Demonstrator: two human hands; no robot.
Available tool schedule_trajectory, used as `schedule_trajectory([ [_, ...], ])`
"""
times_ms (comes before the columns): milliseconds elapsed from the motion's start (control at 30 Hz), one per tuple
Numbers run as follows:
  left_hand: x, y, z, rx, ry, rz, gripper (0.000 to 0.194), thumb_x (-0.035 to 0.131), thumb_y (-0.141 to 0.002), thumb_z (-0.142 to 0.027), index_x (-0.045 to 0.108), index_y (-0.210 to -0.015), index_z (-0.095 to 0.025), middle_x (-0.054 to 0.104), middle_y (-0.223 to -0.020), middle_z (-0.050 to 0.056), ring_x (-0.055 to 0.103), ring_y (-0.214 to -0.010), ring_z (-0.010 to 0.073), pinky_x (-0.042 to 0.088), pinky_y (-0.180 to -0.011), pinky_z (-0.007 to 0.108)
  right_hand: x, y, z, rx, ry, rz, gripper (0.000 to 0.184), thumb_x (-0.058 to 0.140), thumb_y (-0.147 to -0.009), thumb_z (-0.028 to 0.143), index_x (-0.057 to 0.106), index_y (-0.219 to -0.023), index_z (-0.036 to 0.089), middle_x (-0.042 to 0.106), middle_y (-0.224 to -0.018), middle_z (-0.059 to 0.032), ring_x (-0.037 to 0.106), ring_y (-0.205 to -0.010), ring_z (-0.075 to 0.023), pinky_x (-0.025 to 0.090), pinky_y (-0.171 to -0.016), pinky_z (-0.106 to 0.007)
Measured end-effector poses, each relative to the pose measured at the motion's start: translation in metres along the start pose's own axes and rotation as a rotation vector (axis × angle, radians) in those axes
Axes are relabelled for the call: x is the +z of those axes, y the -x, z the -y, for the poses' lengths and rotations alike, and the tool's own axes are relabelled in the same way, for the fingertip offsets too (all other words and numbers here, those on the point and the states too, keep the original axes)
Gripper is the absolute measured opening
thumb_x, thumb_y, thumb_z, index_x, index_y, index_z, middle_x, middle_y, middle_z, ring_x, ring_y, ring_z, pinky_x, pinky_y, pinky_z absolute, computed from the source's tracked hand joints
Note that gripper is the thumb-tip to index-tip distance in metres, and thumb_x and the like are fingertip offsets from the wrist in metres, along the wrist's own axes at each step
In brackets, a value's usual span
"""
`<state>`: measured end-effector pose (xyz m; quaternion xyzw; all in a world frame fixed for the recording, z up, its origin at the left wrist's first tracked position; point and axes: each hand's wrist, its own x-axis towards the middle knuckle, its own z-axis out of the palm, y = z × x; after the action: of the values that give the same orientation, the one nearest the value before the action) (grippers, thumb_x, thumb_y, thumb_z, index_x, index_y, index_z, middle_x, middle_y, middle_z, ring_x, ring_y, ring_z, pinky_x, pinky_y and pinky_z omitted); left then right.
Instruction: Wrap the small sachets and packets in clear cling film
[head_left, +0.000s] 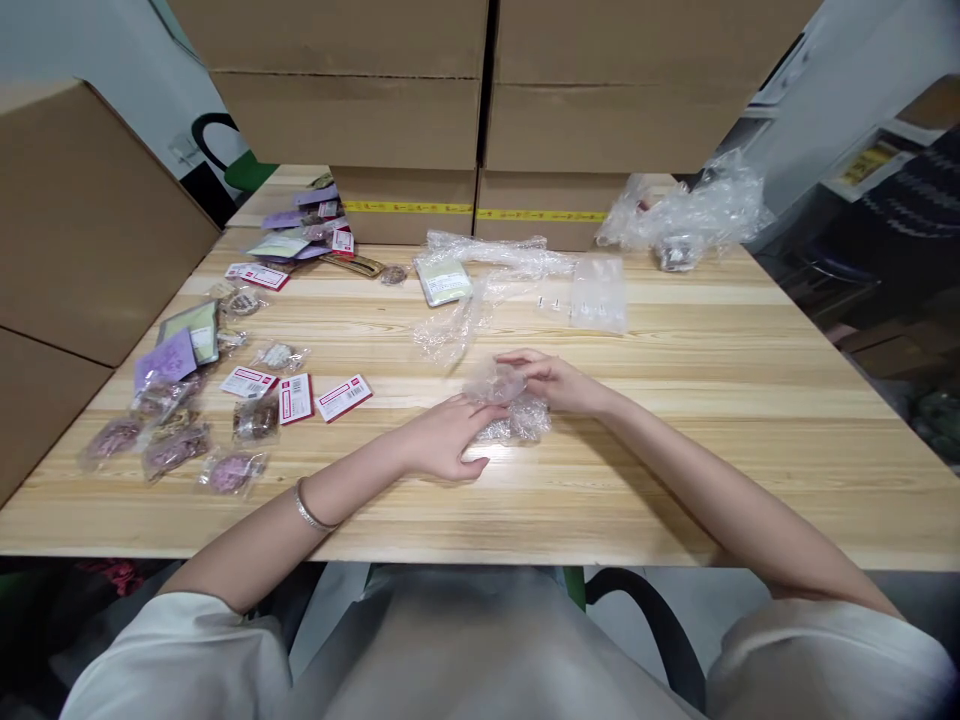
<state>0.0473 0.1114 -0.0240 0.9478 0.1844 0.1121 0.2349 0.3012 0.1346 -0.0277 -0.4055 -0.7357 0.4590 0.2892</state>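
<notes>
Clear plastic wrap (pixel 531 421), bunched at twelve o'clock, seems half-worked between an open left hand (pixel 442 440) and a curled right hand (pixel 551 382), grip unclear; bagged pieces (pixel 231 472) at ten look done, flat sleeves (pixel 598 290) at one unused.

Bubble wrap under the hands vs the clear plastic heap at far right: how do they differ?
Size: the bubble wrap is a small bundle; the plastic heap is much bigger.
Pose: the bubble wrap lies low under both hands; the plastic heap stands up loosely, untouched.
Shared: both are clear, crinkled and shiny.
</notes>
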Motion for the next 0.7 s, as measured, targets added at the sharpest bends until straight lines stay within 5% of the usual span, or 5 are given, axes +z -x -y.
schedule_trajectory([
  [233, 0.011, 0.001, 0.008, 0.041, -0.082, -0.078, 0.039, 0.056, -0.087, -0.024, 0.057, -0.125, -0.013, 0.065, -0.120, 0.018, 0.062, -0.112, 0.0298, 0.051, -0.097, 0.045, 0.011, 0.037, -0.001, -0.152, -0.022, 0.068, 0.025, 0.056, -0.095, 0.031, 0.076, -0.108, 0.029, 0.074, -0.117, -0.0017, 0.054, -0.132, -0.0236, 0.043, -0.112, -0.051],
  [367, 0.013, 0.006, 0.013, 0.143, -0.242, -0.321, 0.023, 0.058, -0.091, -0.022, 0.063, -0.113, -0.019, 0.061, -0.123, 0.017, 0.058, -0.120, 0.0292, 0.052, -0.098, 0.045, 0.014, 0.047, -0.001, -0.200, 0.081, 0.051, 0.027, 0.053, -0.096, 0.025, 0.076, -0.110, 0.027, 0.074, -0.116, -0.0020, 0.053, -0.132, -0.0231, 0.045, -0.111, -0.049],
  [433, 0.010, 0.006, 0.013, 0.166, -0.262, -0.415, 0.033, 0.062, -0.089, -0.023, 0.058, -0.122, -0.021, 0.055, -0.135, 0.018, 0.049, -0.133, 0.0314, 0.046, -0.106, 0.051, 0.015, 0.050, -0.001, -0.232, 0.134, 0.043, 0.033, 0.049, -0.094, 0.018, 0.076, -0.111, 0.026, 0.074, -0.115, -0.0023, 0.052, -0.133, -0.0225, 0.047, -0.110, -0.047],
  [567, 0.003, 0.001, 0.010, 0.163, -0.198, -0.173, 0.062, 0.057, -0.090, -0.020, 0.037, -0.148, -0.019, 0.038, -0.156, 0.018, 0.028, -0.149, 0.0301, 0.027, -0.121, 0.055, 0.014, 0.055, 0.003, -0.296, 0.213, 0.079, 0.047, 0.048, -0.079, 0.006, 0.073, -0.116, 0.022, 0.072, -0.121, -0.0051, 0.054, -0.131, -0.0241, 0.046, -0.110, -0.048],
  [700, 0.004, 0.006, 0.015, 0.166, -0.168, -0.109, 0.034, 0.049, -0.098, -0.020, 0.057, -0.131, -0.021, 0.063, -0.136, 0.010, 0.051, -0.135, 0.0218, 0.039, -0.118, 0.044, 0.012, 0.064, 0.007, -0.313, 0.237, 0.149, 0.058, 0.051, -0.077, 0.007, 0.061, -0.133, 0.021, 0.063, -0.136, -0.0067, 0.040, -0.143, -0.0256, 0.040, -0.114, -0.051],
])
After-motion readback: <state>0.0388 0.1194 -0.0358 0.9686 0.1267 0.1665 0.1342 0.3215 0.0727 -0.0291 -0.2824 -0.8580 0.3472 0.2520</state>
